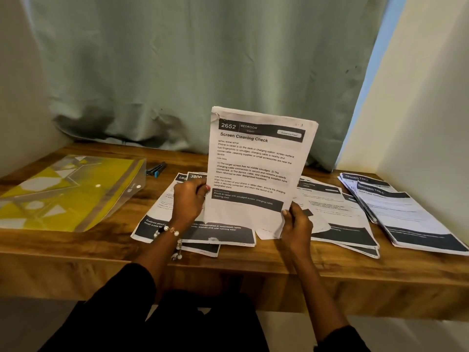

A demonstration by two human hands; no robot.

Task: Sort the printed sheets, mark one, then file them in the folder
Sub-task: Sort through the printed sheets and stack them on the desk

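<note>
Sheets (256, 168) headed "Screen Cleaning Check" stand upright in front of us, left hand (189, 199) and right hand (295, 224) pinching their lower edges, presumably so we can read the heading and pick a pile on the desk (76, 245).

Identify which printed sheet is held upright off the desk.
The sheet headed "Screen Cleaning Check", numbered 2652: both hands hold its lower edges, while all the other sheets lie flat in piles.

One folder (63, 189), perhaps three piles (406, 214).

a home room; wooden desk (76, 250) set against a pale green curtain (177, 72)
</note>
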